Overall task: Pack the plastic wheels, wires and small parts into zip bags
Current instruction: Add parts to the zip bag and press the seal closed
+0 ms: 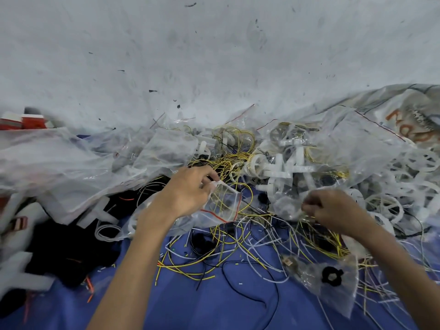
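Note:
My left hand (188, 191) pinches the top corner of a small clear zip bag (222, 203) with a red seal strip; the bag hangs over a tangle of yellow, white and black wires (233, 248) on a blue cloth (190, 306). My right hand (333, 208) is closed around thin yellow wires at the edge of a filled clear bag (285, 206). White plastic wheels (385, 208) lie heaped at the right. A small bag with a black gear-shaped part (331, 276) rests at the lower right.
Crumpled clear plastic bags (78, 163) pile up at the left, with white foam pieces (16, 265) and black items below them. A large printed sack (392, 120) lies at the far right. A dirty white floor (214, 55) stretches beyond.

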`<state>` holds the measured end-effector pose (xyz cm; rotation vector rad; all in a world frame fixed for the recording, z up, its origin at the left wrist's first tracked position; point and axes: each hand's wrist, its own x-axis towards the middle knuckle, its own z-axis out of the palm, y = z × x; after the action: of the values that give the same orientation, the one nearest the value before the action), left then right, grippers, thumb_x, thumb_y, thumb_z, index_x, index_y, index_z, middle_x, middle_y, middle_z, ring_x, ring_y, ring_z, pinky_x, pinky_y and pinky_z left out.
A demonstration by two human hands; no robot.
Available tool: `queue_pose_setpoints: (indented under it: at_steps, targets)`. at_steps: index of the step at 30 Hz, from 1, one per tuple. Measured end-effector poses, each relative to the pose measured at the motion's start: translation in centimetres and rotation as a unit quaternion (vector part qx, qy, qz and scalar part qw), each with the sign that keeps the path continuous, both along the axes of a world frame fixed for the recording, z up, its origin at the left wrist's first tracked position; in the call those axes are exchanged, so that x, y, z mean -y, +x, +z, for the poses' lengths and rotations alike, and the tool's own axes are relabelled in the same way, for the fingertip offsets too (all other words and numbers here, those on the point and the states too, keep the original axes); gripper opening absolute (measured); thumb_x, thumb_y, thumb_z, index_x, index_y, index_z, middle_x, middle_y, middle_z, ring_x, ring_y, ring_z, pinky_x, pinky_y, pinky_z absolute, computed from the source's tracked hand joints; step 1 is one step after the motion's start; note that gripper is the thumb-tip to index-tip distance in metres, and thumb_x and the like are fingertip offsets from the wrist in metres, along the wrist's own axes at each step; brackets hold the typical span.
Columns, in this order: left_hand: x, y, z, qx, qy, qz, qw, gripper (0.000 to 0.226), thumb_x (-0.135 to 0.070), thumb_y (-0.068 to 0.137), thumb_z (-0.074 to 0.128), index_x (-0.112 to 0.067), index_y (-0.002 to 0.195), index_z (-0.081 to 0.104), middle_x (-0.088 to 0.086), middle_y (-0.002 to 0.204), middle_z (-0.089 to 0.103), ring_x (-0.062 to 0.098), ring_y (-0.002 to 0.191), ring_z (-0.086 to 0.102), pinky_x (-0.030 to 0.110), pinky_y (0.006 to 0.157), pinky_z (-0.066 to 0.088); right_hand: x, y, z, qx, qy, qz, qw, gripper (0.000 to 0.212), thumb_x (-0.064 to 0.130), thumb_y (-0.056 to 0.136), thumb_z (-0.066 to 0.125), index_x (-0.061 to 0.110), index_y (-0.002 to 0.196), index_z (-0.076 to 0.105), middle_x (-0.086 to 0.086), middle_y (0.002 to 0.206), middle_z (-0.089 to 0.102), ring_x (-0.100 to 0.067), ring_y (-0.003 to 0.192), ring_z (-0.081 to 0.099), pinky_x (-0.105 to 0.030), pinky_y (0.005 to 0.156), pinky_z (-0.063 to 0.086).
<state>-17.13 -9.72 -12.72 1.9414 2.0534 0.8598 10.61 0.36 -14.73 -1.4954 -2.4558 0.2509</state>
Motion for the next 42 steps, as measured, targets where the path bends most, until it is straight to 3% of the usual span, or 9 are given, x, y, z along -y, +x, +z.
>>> queue_pose_setpoints:
  at_steps: [6, 13, 18, 23, 25, 28, 35, 39, 42]
  targets:
    - [0.0, 0.0, -0.2, -0.003, -0.015, -0.002, 1.0, 0.02, -0.018, 0.094, 0.052, -0.023, 0.111, 0.062, -0.002, 0.106, 0.068, 0.001, 0.077, 0.056, 0.0, 0.06, 0.034, -0.1, -2.9, 7.5, -0.22, -0.068, 0.072, 0.971, 0.003, 0.012, 0.081, 0.069, 0.012, 0.083, 0.071, 0.003, 0.07, 0.069, 0.002, 0.057, 0.062, -0.007, 0.051, 0.042]
    - [0.5, -0.1, 0.2, -0.022, -0.007, 0.01, 1.0, 0.021, -0.024, 0.094, 0.051, -0.026, 0.112, 0.061, -0.005, 0.111, 0.065, 0.01, 0.094, 0.058, 0.023, 0.079, 0.042, 0.3, -6.3, 12.8, -0.41, -0.023, 0.148, 0.9, 0.015, 0.005, 0.084, 0.064, 0.015, 0.073, 0.068, 0.01, 0.052, 0.065, 0.002, 0.05, 0.054, -0.008, 0.05, 0.042]
    - [0.4, 0.5, 0.4, -0.047, -0.044, -0.006, 0.998, 0.044, -0.04, 0.089, 0.057, -0.027, 0.13, 0.047, -0.002, 0.133, 0.049, 0.013, 0.114, 0.051, 0.036, 0.1, 0.041, 0.3, -7.9, 10.7, -0.487, -0.091, 0.162, 0.853, 0.018, 0.003, 0.087, 0.059, 0.015, 0.076, 0.066, 0.0, 0.072, 0.067, 0.0, 0.061, 0.061, -0.017, 0.056, 0.053]
    - [0.1, 2.1, 0.9, 0.255, 0.022, -0.024, 0.966, 0.095, -0.059, 0.075, 0.061, -0.026, 0.149, 0.012, -0.014, 0.121, 0.056, 0.002, 0.118, 0.05, 0.026, 0.097, 0.04, 0.4, -8.5, 8.6, -0.504, -0.165, 0.214, 0.82, 0.018, 0.002, 0.088, 0.057, 0.015, 0.08, 0.065, 0.007, 0.076, 0.071, 0.0, 0.066, 0.062, -0.018, 0.054, 0.052]
    - [-0.2, 2.7, 0.6, 0.348, 0.039, -0.033, 0.936, 0.083, -0.045, 0.084, 0.061, -0.023, 0.149, 0.014, -0.014, 0.11, 0.064, 0.001, 0.109, 0.056, 0.023, 0.092, 0.043, 0.4, -9.0, 8.0, -0.509, -0.173, 0.231, 0.811, 0.02, 0.003, 0.086, 0.058, 0.018, 0.078, 0.067, 0.009, 0.076, 0.071, 0.0, 0.065, 0.061, -0.018, 0.053, 0.051]
    - [-0.6, 3.0, 0.3, 0.405, 0.097, -0.041, 0.908, 0.025, -0.023, 0.092, 0.056, -0.018, 0.116, 0.054, -0.007, 0.088, 0.074, 0.002, 0.086, 0.066, 0.015, 0.073, 0.049, 0.3, -9.1, 7.2, -0.509, -0.186, 0.256, 0.801, 0.013, 0.015, 0.078, 0.065, 0.024, 0.073, 0.073, 0.01, 0.077, 0.07, 0.001, 0.066, 0.059, -0.018, 0.054, 0.05]
    - [-0.8, 2.4, 0.6, 0.42, 0.198, 0.083, 0.882, 0.013, -0.017, 0.092, 0.059, -0.019, 0.081, 0.065, -0.011, 0.066, 0.072, 0.002, 0.062, 0.066, 0.012, 0.062, 0.053, -2.8, -7.5, 4.2, -0.52, -0.152, 0.151, 0.827, 0.021, 0.005, 0.082, 0.067, 0.023, 0.073, 0.073, 0.003, 0.08, 0.066, -0.008, 0.072, 0.063, -0.019, 0.062, 0.053]
    - [-0.9, 2.3, 0.5, 0.437, 0.242, 0.124, 0.857, 0.015, -0.014, 0.092, 0.058, -0.016, 0.079, 0.063, -0.012, 0.065, 0.071, 0.002, 0.061, 0.068, 0.007, 0.056, 0.047, -3.6, -7.5, 2.2, -0.204, 0.068, -0.041, 0.976, 0.019, 0.023, 0.089, 0.061, 0.019, 0.107, 0.067, -0.01, 0.109, 0.061, -0.025, 0.103, 0.056, -0.032, 0.084, 0.046]
    - [-0.9, 2.2, 0.4, 0.444, 0.257, 0.124, 0.85, 0.012, -0.016, 0.093, 0.057, -0.014, 0.082, 0.062, -0.01, 0.071, 0.073, 0.004, 0.067, 0.069, 0.01, 0.061, 0.05, -1.2, -8.3, 2.4, -0.335, 0.037, 0.051, 0.94, 0.024, 0.04, 0.09, 0.055, 0.026, 0.105, 0.067, 0.008, 0.102, 0.064, -0.013, 0.095, 0.062, -0.025, 0.079, 0.049]
